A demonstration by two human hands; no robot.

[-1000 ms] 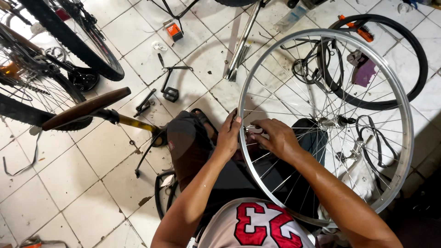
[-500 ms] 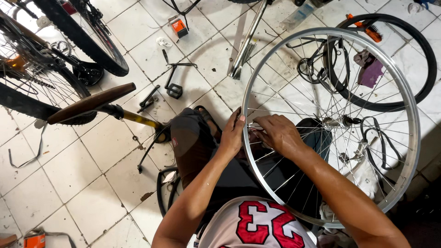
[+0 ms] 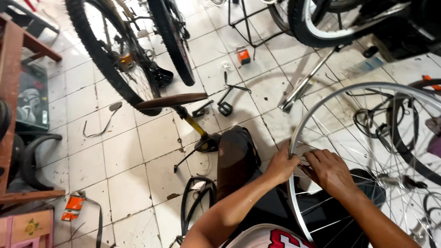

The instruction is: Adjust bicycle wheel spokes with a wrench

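Note:
A silver spoked bicycle wheel [image 3: 342,92] stands upright across my lap at the right. My left hand [image 3: 281,166] grips its rim on the near left side, fingers curled over the metal. My right hand [image 3: 328,171] sits just inside the rim, fingertips pinching at a spoke end next to the left hand. What the fingertips hold is too small to tell. The hub [image 3: 398,181] lies to the right of my hands. My dark-trousered knee [image 3: 234,156] is bent below the left hand.
A brown bicycle saddle on a yellow post [image 3: 172,101] juts out left of my knee. Knobbly tyres [image 3: 115,69] hang at the upper left. Pedals [image 3: 225,108], a metal stand [image 3: 305,87], small orange boxes [image 3: 244,56] and a black tyre [image 3: 404,142] litter the white tiled floor. Wooden furniture [image 3: 14,92] stands at left.
The view has swung left and lowered, showing more floor and the wooden furniture. Both hands stay at the same spot on the rim, with fingers shifting slightly.

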